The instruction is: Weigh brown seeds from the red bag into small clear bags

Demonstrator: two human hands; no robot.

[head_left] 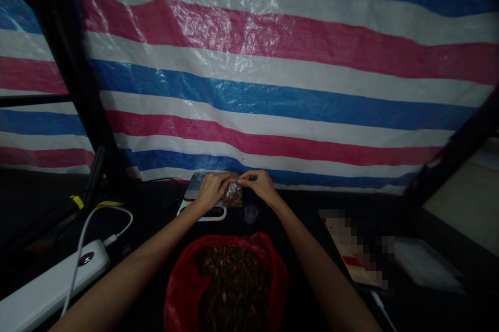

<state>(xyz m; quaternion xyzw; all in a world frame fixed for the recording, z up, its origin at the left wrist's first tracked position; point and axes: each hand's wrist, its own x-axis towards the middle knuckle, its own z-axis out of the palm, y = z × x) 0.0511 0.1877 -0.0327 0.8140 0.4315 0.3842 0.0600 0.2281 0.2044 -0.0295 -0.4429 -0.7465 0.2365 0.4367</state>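
Observation:
Both hands pinch the top edge of a small clear plastic bag (233, 197) that holds brown pieces in its lower part. My left hand (213, 186) grips its upper left side, fingers closed, in front of a white kitchen scale (191, 209). On the upper right, my right hand (260, 183) is closed on the bag's edge. A small clear plastic cup (251, 213) stands just below and right of the bag. Nearer to me is an open red plastic bag (177, 290), full of brown, seed-like pieces (236, 282).
A white power strip (54, 285) with a plugged-in white cable (80, 249) lies at the left. To the right are a partly blurred brown package (351, 249) and a clear plastic packet (427, 264). A striped plastic sheet (273, 98) hangs behind, between dark frame posts.

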